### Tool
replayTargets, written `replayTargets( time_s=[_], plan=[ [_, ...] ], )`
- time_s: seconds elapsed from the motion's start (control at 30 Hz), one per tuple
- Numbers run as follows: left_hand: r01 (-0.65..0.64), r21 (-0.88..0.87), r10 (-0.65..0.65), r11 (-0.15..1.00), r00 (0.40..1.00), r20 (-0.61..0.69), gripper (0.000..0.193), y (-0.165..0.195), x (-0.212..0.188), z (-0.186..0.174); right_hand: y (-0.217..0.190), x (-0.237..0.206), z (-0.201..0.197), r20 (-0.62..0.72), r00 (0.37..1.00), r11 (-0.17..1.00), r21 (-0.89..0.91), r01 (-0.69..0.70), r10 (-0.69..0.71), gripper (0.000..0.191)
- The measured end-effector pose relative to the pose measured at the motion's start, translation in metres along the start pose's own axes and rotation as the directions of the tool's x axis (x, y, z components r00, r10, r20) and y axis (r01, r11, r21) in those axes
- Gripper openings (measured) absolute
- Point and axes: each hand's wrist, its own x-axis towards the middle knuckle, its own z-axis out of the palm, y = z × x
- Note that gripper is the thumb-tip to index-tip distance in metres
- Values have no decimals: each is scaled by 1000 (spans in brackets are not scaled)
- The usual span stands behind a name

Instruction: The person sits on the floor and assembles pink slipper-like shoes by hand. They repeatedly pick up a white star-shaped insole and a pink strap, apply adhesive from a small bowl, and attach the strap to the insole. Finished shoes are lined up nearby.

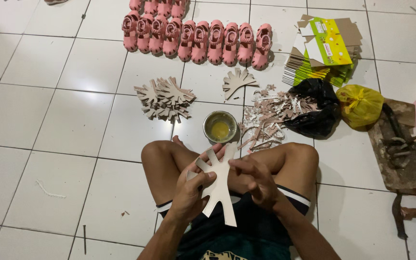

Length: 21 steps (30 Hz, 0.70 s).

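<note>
I sit cross-legged on a white tiled floor. My left hand grips a pale, branch-shaped cut-out piece held upright over my lap. My right hand touches the piece's right edge with its fingertips. Just beyond my knees stands a small metal bowl holding yellow liquid. A pile of similar cut-out pieces lies further out on the left, and one single piece lies near the middle.
A row of pink sandals lines the far floor. Paper scraps, a black bag, a yellow bag and stacked flat cartons lie at right. A wooden board with metal tools sits far right.
</note>
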Motion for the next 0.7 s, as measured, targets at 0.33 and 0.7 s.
replayTargets(
  time_s=[0.33,0.7],
  plan=[
    [-33,-2,33,999,999,-16,73,0,4,-2,1,-7,10,-9,999,995,93,-44,45,70],
    [41,675,150,736,963,-222,43,-12,12,-17,-4,-21,38,-121,848,806,403,-434,516,63]
  ],
)
